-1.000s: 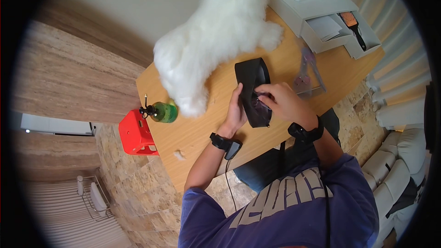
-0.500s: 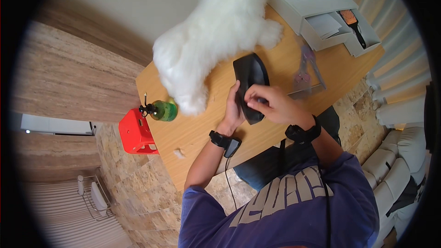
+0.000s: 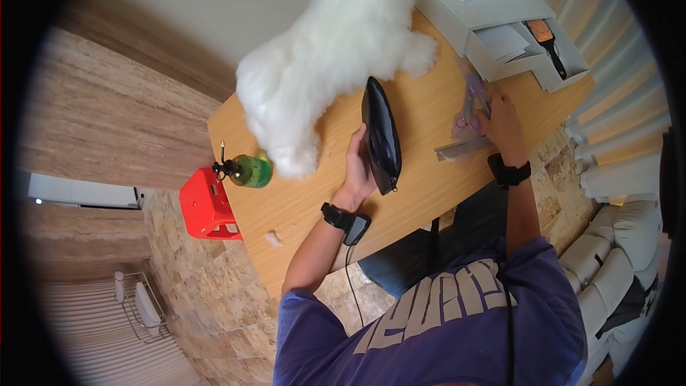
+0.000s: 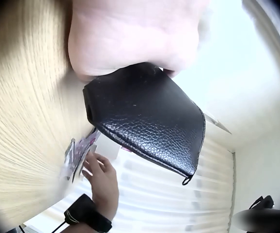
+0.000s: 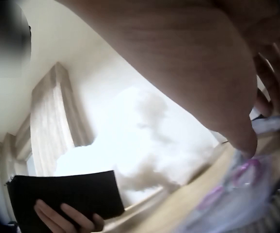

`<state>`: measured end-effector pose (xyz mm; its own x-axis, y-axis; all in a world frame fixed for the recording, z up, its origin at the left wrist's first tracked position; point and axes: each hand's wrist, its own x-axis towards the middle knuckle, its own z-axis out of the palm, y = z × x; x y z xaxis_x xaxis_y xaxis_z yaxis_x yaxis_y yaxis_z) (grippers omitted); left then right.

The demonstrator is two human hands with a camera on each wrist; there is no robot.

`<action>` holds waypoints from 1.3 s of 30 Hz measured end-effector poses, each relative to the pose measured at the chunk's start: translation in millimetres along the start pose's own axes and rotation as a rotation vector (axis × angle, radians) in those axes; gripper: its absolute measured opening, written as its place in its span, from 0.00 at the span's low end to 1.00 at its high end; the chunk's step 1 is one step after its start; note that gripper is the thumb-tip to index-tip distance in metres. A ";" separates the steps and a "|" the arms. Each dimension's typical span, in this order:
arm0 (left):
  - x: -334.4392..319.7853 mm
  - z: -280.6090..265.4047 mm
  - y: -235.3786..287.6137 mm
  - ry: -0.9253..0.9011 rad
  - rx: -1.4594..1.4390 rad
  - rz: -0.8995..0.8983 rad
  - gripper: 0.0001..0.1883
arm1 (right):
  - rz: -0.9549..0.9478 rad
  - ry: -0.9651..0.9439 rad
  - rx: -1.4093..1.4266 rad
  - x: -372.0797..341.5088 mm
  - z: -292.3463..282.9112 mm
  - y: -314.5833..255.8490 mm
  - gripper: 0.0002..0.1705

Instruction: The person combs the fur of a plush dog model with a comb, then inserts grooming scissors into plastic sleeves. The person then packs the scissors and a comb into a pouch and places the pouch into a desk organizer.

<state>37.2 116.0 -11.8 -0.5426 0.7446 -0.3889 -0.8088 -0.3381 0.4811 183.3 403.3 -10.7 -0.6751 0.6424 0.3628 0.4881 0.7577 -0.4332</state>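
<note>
My left hand [image 3: 359, 169] grips a black zip pouch [image 3: 381, 136] by its side, thumb along the near face. The pouch's mouth gapes, and its grained leather-like surface and zip pull show in the left wrist view. Over at the right, my right hand [image 3: 505, 131] reaches down onto a clear plastic sleeve [image 3: 466, 144]. Scissors with pink finger loops [image 5: 249, 173] lie in or under that plastic, beside a metal comb [image 3: 457, 149]. The right thumb meets the plastic's edge and the fingers bend over it; I cannot tell whether they pinch it.
A fluffy white dog figure [image 3: 336, 57] stands at the table's far side. A green spray bottle [image 3: 251, 171] is at the left edge, near a red stool [image 3: 206, 204]. White drawers [image 3: 511, 21] with an orange-padded hairbrush [image 3: 544, 39] occupy the back right. A fur tuft [image 3: 274, 239] lies on the table [image 3: 314, 221].
My right hand has left the pouch and swung right to the plastic sleeve and scissors. The pouch has turned, its mouth facing up. The comb has shifted slightly left.
</note>
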 end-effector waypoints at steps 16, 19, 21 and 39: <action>0.4 -2.8 -0.3 -0.062 0.107 -0.062 0.26 | 0.123 -0.390 0.726 0.6 -87.5 -69.6 0.14; -0.3 -3.6 -1.1 -0.080 0.122 -0.068 0.27 | 0.115 -0.603 0.801 -3.8 -88.0 -79.2 0.14; 0.5 -4.0 -2.9 -0.095 0.133 -0.074 0.28 | 0.021 -0.734 0.764 -4.6 -78.0 -85.1 0.14; -2.2 -9.7 -14.3 -0.312 0.326 0.003 0.34 | 0.175 -0.599 0.726 -25.5 -48.2 -161.7 0.15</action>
<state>47.8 113.6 -25.5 -0.4101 0.8987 -0.1556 -0.6665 -0.1788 0.7237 148.2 270.0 89.9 -0.8944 0.4210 -0.1509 0.2826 0.2706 -0.9203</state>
